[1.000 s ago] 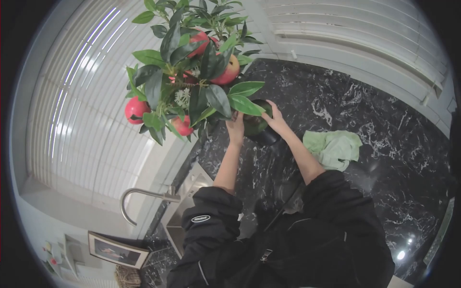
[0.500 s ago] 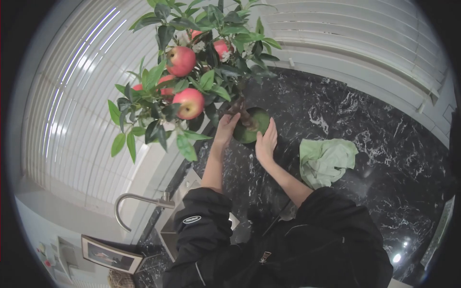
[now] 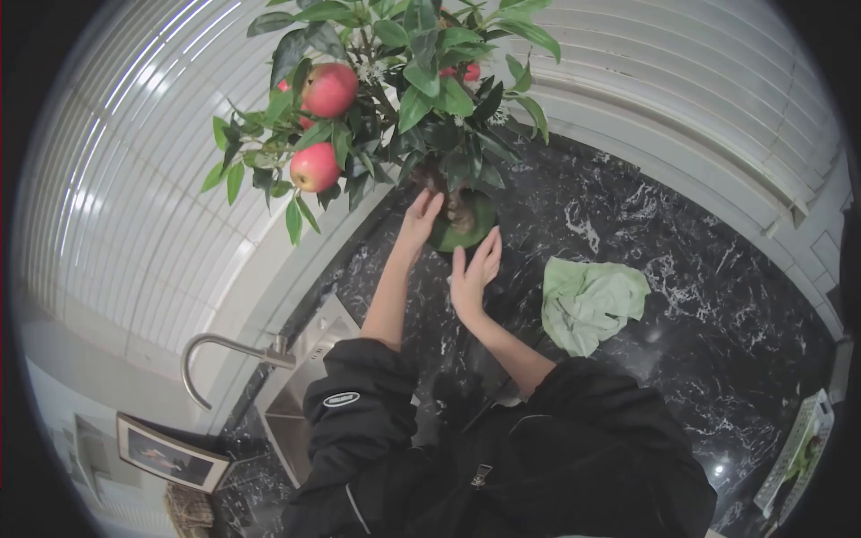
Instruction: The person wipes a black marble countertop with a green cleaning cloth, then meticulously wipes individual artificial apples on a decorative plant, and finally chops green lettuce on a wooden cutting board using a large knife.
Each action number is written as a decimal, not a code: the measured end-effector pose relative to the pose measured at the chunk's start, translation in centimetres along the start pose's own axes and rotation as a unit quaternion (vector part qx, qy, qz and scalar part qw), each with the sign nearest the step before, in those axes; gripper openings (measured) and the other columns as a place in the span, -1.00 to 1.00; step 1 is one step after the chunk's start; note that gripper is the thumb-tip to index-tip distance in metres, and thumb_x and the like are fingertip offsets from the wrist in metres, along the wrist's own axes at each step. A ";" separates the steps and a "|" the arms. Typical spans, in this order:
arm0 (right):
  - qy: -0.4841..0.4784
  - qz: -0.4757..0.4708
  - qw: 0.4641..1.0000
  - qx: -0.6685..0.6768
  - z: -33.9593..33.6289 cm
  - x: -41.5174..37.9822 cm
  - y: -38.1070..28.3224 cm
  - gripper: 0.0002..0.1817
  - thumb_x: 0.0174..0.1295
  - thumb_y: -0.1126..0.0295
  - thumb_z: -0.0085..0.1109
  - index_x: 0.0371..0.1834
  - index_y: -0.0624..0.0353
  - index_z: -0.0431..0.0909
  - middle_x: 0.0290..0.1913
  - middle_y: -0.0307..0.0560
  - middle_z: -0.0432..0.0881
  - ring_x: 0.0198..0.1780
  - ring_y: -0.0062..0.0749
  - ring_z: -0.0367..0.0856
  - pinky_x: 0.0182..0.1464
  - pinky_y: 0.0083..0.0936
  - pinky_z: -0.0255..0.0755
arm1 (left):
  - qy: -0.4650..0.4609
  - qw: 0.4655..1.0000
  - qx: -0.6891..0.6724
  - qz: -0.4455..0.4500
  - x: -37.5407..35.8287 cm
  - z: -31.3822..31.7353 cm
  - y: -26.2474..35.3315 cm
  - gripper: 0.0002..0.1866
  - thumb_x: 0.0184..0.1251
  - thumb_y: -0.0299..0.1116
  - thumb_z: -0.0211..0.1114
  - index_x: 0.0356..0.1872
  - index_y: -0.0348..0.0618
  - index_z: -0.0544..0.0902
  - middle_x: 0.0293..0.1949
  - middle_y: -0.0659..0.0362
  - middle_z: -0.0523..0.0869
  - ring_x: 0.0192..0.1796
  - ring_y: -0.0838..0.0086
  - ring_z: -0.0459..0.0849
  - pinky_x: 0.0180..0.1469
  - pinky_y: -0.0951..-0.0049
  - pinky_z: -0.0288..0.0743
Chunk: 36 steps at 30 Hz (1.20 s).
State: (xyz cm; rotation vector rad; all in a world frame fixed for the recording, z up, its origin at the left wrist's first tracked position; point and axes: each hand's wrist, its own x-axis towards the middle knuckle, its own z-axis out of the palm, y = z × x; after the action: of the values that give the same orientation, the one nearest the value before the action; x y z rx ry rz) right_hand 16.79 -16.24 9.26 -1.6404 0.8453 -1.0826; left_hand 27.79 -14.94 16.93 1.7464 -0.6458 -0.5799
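Both hands have loosened since half a second ago: then they cupped the pot from either side, now the right hand (image 3: pixel 475 273) has dropped back toward the frame centre with fingers spread and straight, grip wide open, holding nothing. Only its fingertips lie near the lower rim of the pot; contact cannot be told. Left hand (image 3: pixel 418 220) still reaches up to the pot's left edge, fingers extended and flat against it or just beside it, grip open, not closed round anything.

Pot (image 3: pixel 466 229): small, round, dark outside, green top surface, standing on the black marbled desk (image 3: pixel 682 296) in the upper middle of the frame, close to the white sill and blinds (image 3: pixel 682 99). Looks upright now; a second ago it was tilted and lifted in both hands. A short brown trunk rises from it into a dense plant (image 3: pixel 404 99) with glossy green leaves, small white blossoms and red apples. Two apples (image 3: pixel 327 90) show clearly at upper left, one partly hidden at top centre. Foliage now sits higher in the frame and hides more of the pot than before.

Green cloth (image 3: pixel 587 300) lies crumpled on the desk right of the right hand, apart from it, place unchanged. Tap (image 3: pixel 224 354) and sink at lower left; framed picture (image 3: pixel 166 453) below them. Dark jacket sleeves fill the bottom centre.
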 end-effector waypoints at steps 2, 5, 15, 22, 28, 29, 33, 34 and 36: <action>0.066 0.005 0.995 0.074 -2.2 2.4 -1.7 -0.32 0.38 0.08 -0.24 0.46 0.00 -0.27 0.44 0.07 -0.19 0.43 -0.04 -0.20 0.35 -0.10 -0.27 | 0.084 0.991 0.068 0.075 -1.8 0.6 0.1 -0.23 0.25 0.10 0.11 0.33 -0.19 0.14 0.38 0.03 0.07 0.43 0.28 -0.02 0.41 0.24 -0.06; 0.031 -0.031 0.998 0.043 -7.5 7.1 -2.9 -0.36 0.32 0.02 -0.18 0.40 -0.01 -0.06 0.39 0.01 0.00 0.40 -0.11 -0.08 0.36 -0.11 -0.20 | 0.109 0.982 0.117 0.095 -5.1 0.8 -1.8 -0.27 0.19 0.11 0.18 0.34 0.09 0.18 0.40 -0.03 -0.09 0.45 0.21 -0.16 0.38 0.12 -0.07; -0.500 0.014 0.640 -0.583 -19.6 1.9 5.8 0.07 -0.05 -0.50 -0.30 0.45 -0.10 -0.29 0.42 0.03 -0.67 0.42 0.08 -0.68 0.23 0.45 -0.36 | 0.035 0.990 0.118 0.072 -7.6 1.8 -5.3 -0.21 0.29 0.09 0.06 0.41 0.05 -0.07 0.43 -0.02 -0.31 0.46 0.17 -0.31 0.39 0.06 -0.14; -0.158 -0.266 0.945 -0.107 -17.6 3.8 0.1 -0.64 0.26 0.54 -0.25 0.04 0.14 0.49 0.05 -0.03 0.52 0.05 -0.16 0.46 0.11 -0.30 0.27 | 0.123 0.975 0.167 0.081 -7.0 3.4 -5.6 -0.18 0.24 0.11 0.10 0.39 -0.05 -0.05 0.42 -0.06 -0.25 0.30 -0.01 0.21 -0.02 0.13 0.42; 0.108 -0.568 0.814 -0.052 -8.0 9.8 -16.1 -0.63 0.05 0.69 -0.02 -0.14 0.05 0.61 -0.10 -0.04 0.28 -0.03 -0.20 0.32 0.04 -0.34 0.30 | 0.140 0.968 0.195 0.072 -6.8 3.8 -6.4 -0.21 0.27 0.06 0.11 0.36 -0.13 0.00 0.42 -0.09 -0.19 0.04 0.03 0.52 -0.39 0.29 0.44; 0.134 -0.585 0.795 -0.082 -6.2 10.5 -17.3 -0.61 0.04 0.69 0.02 -0.10 0.04 0.60 -0.07 -0.01 0.26 0.00 -0.18 0.28 0.04 -0.36 0.25 | 0.137 0.969 0.197 0.063 -6.8 3.8 -6.2 -0.23 0.27 0.05 0.11 0.35 -0.14 0.02 0.41 -0.10 -0.16 0.06 0.00 0.50 -0.35 0.26 0.46; 0.113 -0.566 0.789 -0.211 -2.8 9.3 -16.0 -0.56 -0.20 0.71 -0.04 -0.14 0.23 0.42 0.03 0.11 0.19 -0.02 0.01 0.23 0.07 -0.24 0.20 | 0.124 0.970 0.206 0.039 -7.1 3.1 -5.1 -0.27 0.27 0.03 0.12 0.32 -0.14 0.07 0.41 -0.10 -0.12 0.11 0.01 0.47 -0.29 0.21 0.49; 0.080 -0.557 0.796 -0.221 -2.9 8.5 -15.0 -0.57 -0.19 0.77 -0.12 -0.15 0.27 0.40 0.02 0.14 0.19 -0.03 0.03 0.24 0.05 -0.21 0.20 | 0.117 0.972 0.199 0.031 -7.3 3.1 -4.8 -0.27 0.26 0.03 0.12 0.32 -0.15 0.08 0.40 -0.11 -0.11 0.13 0.00 0.45 -0.26 0.19 0.49; 0.031 -0.545 0.804 -0.235 -3.6 7.1 -13.3 -0.58 -0.17 0.85 -0.23 -0.18 0.34 0.37 0.00 0.18 0.19 -0.05 0.06 0.24 0.01 -0.16 0.20 | 0.109 0.976 0.187 0.021 -7.6 3.1 -4.5 -0.26 0.25 0.04 0.13 0.31 -0.16 0.09 0.40 -0.12 -0.10 0.16 -0.01 0.43 -0.21 0.16 0.48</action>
State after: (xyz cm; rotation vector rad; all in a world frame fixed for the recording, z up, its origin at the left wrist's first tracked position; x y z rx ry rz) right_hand 16.63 -19.83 24.38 -2.6458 0.1009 -1.7805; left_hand 20.76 -10.89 12.27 2.1061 -0.6637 -0.2399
